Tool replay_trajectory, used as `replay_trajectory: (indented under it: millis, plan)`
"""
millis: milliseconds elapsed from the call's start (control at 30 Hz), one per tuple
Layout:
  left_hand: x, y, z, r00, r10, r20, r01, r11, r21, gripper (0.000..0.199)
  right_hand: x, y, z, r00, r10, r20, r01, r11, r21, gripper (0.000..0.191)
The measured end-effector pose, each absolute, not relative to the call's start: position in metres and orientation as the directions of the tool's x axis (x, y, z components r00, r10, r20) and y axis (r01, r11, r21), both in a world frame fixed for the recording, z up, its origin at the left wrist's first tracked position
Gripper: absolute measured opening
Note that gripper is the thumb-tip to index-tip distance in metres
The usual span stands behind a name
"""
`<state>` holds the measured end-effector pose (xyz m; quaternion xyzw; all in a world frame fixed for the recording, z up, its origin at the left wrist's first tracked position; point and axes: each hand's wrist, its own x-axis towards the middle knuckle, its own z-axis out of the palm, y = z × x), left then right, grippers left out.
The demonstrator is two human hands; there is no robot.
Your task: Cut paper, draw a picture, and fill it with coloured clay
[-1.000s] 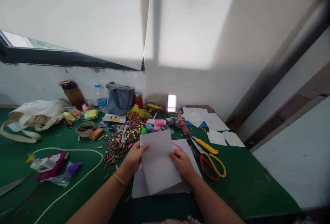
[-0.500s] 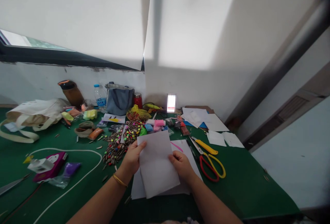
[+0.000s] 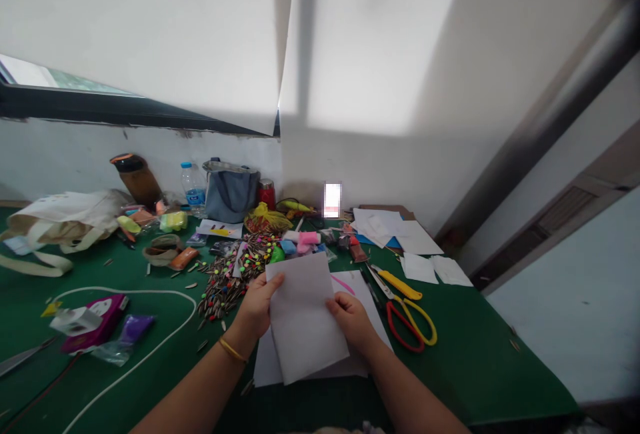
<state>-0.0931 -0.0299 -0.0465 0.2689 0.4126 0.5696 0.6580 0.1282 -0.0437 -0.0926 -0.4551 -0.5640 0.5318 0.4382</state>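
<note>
- where is the white paper (image 3: 305, 321)?
- over a bigger sheet (image 3: 269, 364), at the near middle of the worktop (image 3: 480, 367). the left hand (image 3: 257, 304) pinches the paper's left edge, and the right hand (image 3: 353, 317) pinches the right one.
- how is each grip?
- closed on the paper, thumb on top.
- how do i hold it well?
- softly, i think, so it won't crease. hold both edges level, and mind the scissors (image 3: 393, 296) on the right.
</note>
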Motion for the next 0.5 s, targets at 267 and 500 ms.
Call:
replay_trajectory:
  millis: [267,500]
  plan:
    - [-0.0921,-0.0307,-0.0433,-0.015,0.97,-0.244,-0.524,0.2,0.828,0.042,0.1281,-0.0442,-0.0929,-0.234,0.972,0.007,0.016,0.011,-1.0,0.034]
    - [-0.0908,-0.0304,-0.0402,-0.001,0.971,-0.239,-0.53,0.202,0.823,0.045,0.1291,-0.0424,-0.0948,-0.232,0.973,0.016,0.02,0.021,-1.0,0.036]
